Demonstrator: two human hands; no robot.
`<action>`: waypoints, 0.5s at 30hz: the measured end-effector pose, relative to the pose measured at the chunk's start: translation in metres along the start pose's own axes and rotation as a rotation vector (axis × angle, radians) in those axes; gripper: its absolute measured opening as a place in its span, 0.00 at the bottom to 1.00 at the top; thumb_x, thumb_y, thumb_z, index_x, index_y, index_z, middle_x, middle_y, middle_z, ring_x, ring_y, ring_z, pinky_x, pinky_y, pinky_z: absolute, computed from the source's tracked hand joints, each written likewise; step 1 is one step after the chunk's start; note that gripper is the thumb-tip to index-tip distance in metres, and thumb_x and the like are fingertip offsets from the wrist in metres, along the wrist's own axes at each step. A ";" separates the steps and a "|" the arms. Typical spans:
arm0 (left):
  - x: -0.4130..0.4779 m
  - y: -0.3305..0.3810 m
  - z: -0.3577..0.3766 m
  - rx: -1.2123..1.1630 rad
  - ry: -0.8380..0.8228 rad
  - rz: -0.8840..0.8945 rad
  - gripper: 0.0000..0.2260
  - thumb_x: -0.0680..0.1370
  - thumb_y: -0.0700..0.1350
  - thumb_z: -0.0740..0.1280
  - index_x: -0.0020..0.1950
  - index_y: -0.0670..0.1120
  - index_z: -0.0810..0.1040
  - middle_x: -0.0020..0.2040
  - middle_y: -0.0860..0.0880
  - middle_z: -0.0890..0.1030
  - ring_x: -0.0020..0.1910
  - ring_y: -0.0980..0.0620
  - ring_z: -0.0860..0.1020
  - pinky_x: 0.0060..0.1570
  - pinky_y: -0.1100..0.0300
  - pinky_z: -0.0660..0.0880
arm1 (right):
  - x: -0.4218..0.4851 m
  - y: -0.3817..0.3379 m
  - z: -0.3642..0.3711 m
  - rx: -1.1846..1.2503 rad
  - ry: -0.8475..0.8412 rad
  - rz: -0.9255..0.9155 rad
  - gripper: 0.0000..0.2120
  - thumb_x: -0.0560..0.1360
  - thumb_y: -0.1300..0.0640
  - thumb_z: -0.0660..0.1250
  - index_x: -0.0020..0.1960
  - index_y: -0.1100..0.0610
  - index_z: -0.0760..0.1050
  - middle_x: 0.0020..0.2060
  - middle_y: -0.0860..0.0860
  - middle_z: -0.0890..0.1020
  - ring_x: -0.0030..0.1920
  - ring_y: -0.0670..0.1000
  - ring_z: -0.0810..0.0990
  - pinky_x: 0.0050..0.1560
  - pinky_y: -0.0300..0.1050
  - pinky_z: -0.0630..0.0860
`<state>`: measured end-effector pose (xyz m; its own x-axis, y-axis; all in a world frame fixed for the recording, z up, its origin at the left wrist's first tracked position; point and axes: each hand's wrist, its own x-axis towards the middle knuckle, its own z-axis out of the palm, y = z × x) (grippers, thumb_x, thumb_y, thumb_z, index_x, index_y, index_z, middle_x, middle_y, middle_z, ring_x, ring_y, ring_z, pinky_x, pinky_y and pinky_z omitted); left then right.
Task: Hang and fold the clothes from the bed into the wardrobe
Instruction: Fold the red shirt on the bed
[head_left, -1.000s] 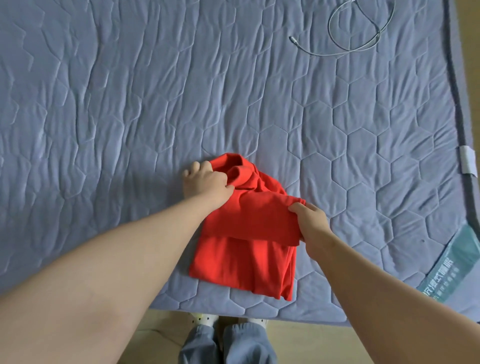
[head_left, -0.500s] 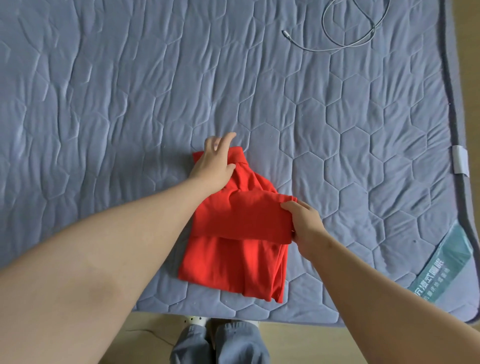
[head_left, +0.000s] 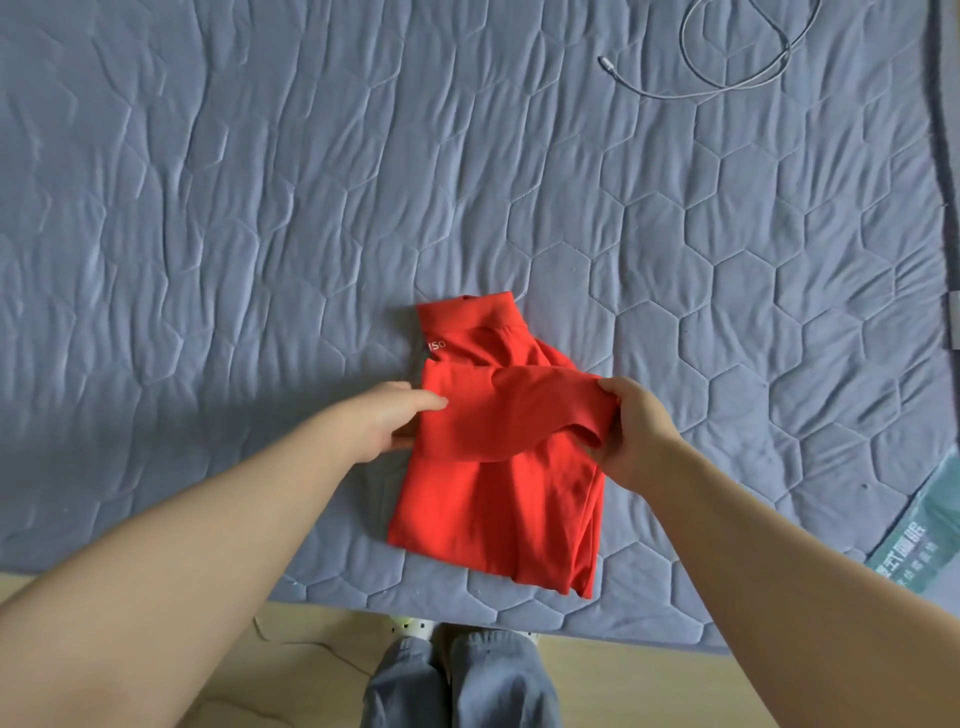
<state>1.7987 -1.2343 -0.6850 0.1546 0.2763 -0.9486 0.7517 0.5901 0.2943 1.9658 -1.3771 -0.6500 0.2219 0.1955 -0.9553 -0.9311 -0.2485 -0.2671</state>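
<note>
The red garment lies low in the middle of the frame, near the bottom edge of the blue quilted bed. It is folded into a narrow stack with its collar toward the top. A band of cloth is doubled across its middle, and we hold that band at both ends.

The right hand has its fingers curled round the right end, which is lifted a little off the layers beneath. The left hand pinches the left edge, one finger on top and the thumb tucked under, as far as we can tell.

We judge the garment to be light, soft and limp. It has no stiffness of its own, so any part we do not support will sag and come unfolded. The knit looks matte and should not slip between skin and cloth, and nothing about it seems fragile.

The best hold is at the folded edges, gathering all the layers together. For lifting, flat palms under the whole stack should work best.

A white cable coils at the upper right, well apart.
</note>
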 end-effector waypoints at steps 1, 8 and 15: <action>-0.003 0.003 -0.001 -0.030 -0.043 -0.048 0.03 0.76 0.41 0.64 0.43 0.48 0.74 0.38 0.48 0.77 0.35 0.53 0.75 0.36 0.61 0.72 | -0.001 -0.002 0.001 -0.002 -0.002 0.006 0.09 0.77 0.62 0.57 0.39 0.59 0.70 0.19 0.51 0.77 0.18 0.47 0.76 0.19 0.38 0.74; 0.003 0.034 0.008 -0.146 0.297 0.270 0.04 0.79 0.47 0.60 0.44 0.52 0.69 0.39 0.53 0.72 0.37 0.55 0.71 0.37 0.61 0.67 | 0.009 -0.020 0.014 0.302 -0.288 -0.038 0.17 0.78 0.43 0.56 0.65 0.48 0.66 0.56 0.53 0.78 0.54 0.61 0.79 0.46 0.55 0.79; 0.010 -0.007 0.029 0.064 0.210 0.496 0.36 0.74 0.48 0.69 0.76 0.47 0.51 0.73 0.47 0.61 0.69 0.52 0.64 0.67 0.61 0.61 | 0.033 0.014 -0.008 -0.532 0.148 -0.442 0.26 0.75 0.53 0.65 0.71 0.52 0.63 0.58 0.49 0.73 0.47 0.48 0.76 0.47 0.44 0.73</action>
<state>1.8136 -1.2579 -0.7001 0.3744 0.6597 -0.6516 0.6597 0.3043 0.6872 1.9620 -1.3813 -0.6864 0.6185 0.2636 -0.7402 -0.4849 -0.6132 -0.6236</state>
